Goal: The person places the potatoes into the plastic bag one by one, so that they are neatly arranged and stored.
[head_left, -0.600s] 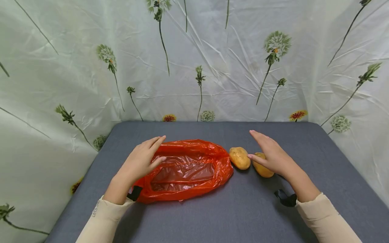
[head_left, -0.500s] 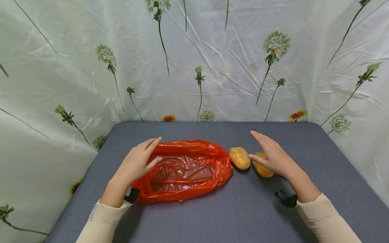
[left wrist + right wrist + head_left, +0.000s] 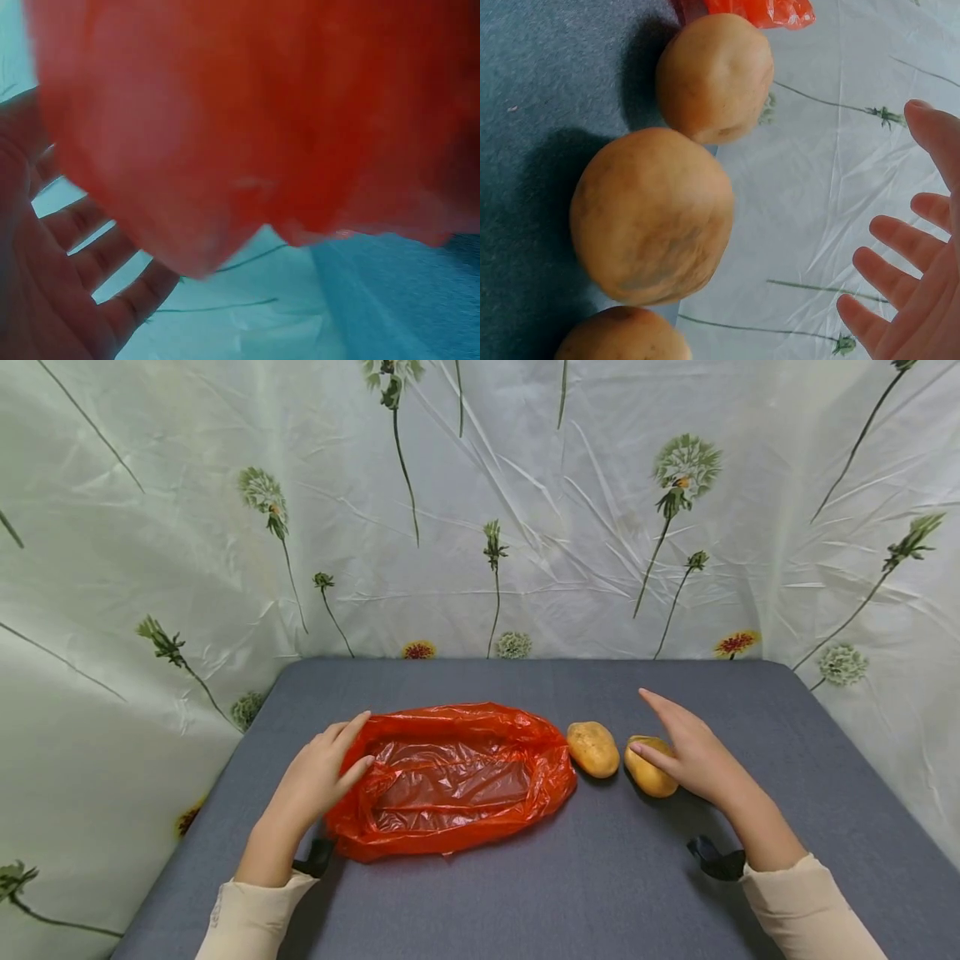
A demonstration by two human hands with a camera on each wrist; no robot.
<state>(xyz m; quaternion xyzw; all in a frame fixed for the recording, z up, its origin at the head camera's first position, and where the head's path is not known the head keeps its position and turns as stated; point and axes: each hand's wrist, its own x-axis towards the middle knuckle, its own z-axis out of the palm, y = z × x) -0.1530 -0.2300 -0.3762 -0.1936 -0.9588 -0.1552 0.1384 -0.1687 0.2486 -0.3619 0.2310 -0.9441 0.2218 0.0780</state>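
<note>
A red plastic bag (image 3: pixel 450 839) lies spread on the table with its mouth gaping upward. My left hand (image 3: pixel 311 777), fingers extended and thumb apart, hovers at the bag's left end. The left wrist view has the red film (image 3: pixel 225 112) close up, overlapping the fingers. Just right of the bag rests a potato (image 3: pixel 592 749), and beside it a second potato (image 3: pixel 651 772). My right hand (image 3: pixel 697 756) is above the second one, its thumb overlapping it and nothing held. A third potato (image 3: pixel 622 337) shows in the right wrist view, hidden by that hand in the head view.
The table has a grey cloth top (image 3: pixel 517 902). Behind it and along both sides hangs a pale curtain (image 3: pixel 570 527) printed with dandelions. Each wrist carries a black strap (image 3: pixel 716 860).
My left hand has drawn left and slightly toward me, off the bag's opening. My right hand has shifted right, uncovering more of the second potato. The bag and visible potatoes stay put.
</note>
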